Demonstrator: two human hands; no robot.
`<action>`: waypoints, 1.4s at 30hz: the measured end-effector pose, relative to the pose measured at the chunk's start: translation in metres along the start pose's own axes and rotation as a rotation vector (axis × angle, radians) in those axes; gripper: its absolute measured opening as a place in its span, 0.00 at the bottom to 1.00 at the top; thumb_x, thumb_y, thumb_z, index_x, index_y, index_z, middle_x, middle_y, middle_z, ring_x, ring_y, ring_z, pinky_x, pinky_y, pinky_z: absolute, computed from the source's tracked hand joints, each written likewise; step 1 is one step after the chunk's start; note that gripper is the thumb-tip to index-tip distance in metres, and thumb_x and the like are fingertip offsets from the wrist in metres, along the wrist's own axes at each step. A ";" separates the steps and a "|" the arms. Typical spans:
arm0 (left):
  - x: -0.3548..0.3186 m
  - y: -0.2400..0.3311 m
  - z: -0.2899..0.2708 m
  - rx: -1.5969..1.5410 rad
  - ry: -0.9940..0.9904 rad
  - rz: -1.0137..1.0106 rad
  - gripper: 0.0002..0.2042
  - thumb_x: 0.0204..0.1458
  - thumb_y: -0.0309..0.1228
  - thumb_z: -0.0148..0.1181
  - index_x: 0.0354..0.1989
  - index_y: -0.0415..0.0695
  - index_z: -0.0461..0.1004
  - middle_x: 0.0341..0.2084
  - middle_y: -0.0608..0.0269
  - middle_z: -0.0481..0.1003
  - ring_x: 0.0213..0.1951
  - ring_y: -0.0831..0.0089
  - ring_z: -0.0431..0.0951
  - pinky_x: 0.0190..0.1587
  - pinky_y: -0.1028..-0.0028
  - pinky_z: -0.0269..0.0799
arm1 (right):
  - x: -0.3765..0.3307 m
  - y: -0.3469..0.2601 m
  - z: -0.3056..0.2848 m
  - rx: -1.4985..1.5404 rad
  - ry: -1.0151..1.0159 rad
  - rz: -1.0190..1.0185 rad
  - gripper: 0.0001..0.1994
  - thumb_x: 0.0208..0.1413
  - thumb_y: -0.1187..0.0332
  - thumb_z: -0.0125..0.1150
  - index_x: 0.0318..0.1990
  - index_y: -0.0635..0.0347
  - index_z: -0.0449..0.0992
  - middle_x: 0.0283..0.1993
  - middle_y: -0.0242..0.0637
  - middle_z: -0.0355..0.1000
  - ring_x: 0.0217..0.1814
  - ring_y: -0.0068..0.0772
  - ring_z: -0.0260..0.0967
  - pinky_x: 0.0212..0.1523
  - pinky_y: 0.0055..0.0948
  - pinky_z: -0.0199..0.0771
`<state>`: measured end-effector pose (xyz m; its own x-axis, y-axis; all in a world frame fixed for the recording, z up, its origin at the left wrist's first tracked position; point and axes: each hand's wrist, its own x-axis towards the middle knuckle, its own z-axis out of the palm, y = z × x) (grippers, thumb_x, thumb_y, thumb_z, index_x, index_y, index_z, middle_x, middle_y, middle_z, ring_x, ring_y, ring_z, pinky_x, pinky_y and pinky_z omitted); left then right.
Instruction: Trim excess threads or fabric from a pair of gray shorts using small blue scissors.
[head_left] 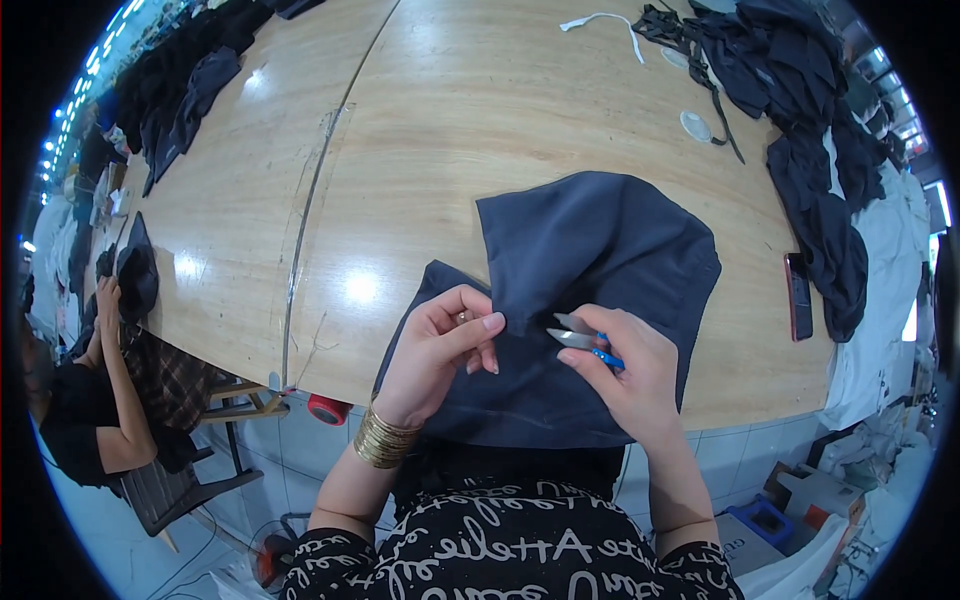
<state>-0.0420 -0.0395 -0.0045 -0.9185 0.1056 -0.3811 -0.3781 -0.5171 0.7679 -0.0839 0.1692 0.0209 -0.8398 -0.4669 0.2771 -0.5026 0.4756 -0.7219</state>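
In the head view, the left hand [445, 345] has the thumb and forefinger closed on the edge of the dark cloth [600, 225]. The right hand [632, 368] is closed around the blue handle of the snips [572, 338]; their blades stand apart and point to the left hand. The cloth lies at the near edge of the worktop [420, 150], in front of the person. White script writing covers the black shirt [500, 550]. At lower right, a pale box [750, 545] bears printed letters.
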 end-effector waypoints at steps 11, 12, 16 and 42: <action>0.003 -0.015 0.017 -0.277 -0.033 -0.025 0.03 0.52 0.24 0.58 0.31 0.43 0.70 0.21 0.68 0.73 0.24 0.81 0.74 0.26 0.84 0.64 | -0.006 -0.002 0.007 -0.061 0.163 -0.018 0.10 0.44 0.67 0.67 0.33 0.58 0.75 0.23 0.31 0.70 0.21 0.28 0.64 0.21 0.23 0.61; 0.003 -0.016 0.018 -0.276 -0.037 -0.027 0.03 0.52 0.24 0.58 0.31 0.43 0.70 0.21 0.68 0.73 0.24 0.81 0.74 0.26 0.84 0.64 | -0.007 -0.002 0.006 -0.091 0.158 -0.023 0.10 0.44 0.67 0.67 0.33 0.57 0.75 0.23 0.31 0.70 0.21 0.28 0.64 0.21 0.23 0.61; 0.004 -0.015 0.020 -0.242 -0.033 -0.008 0.03 0.51 0.23 0.58 0.31 0.43 0.70 0.21 0.67 0.74 0.24 0.81 0.75 0.27 0.85 0.65 | -0.006 0.000 0.003 -0.136 0.168 -0.049 0.10 0.44 0.66 0.67 0.34 0.57 0.75 0.22 0.31 0.69 0.20 0.27 0.63 0.20 0.23 0.60; 0.003 -0.017 0.029 -0.214 -0.015 0.068 0.03 0.50 0.22 0.59 0.31 0.41 0.70 0.24 0.65 0.75 0.25 0.80 0.76 0.27 0.84 0.66 | -0.007 0.000 0.005 -0.239 0.200 -0.136 0.11 0.42 0.66 0.67 0.33 0.58 0.75 0.20 0.30 0.66 0.18 0.28 0.62 0.19 0.24 0.59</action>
<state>-0.0413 -0.0057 -0.0039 -0.9433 0.0760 -0.3230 -0.2831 -0.6921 0.6640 -0.0770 0.1683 0.0161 -0.7734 -0.3942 0.4965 -0.6270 0.5910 -0.5076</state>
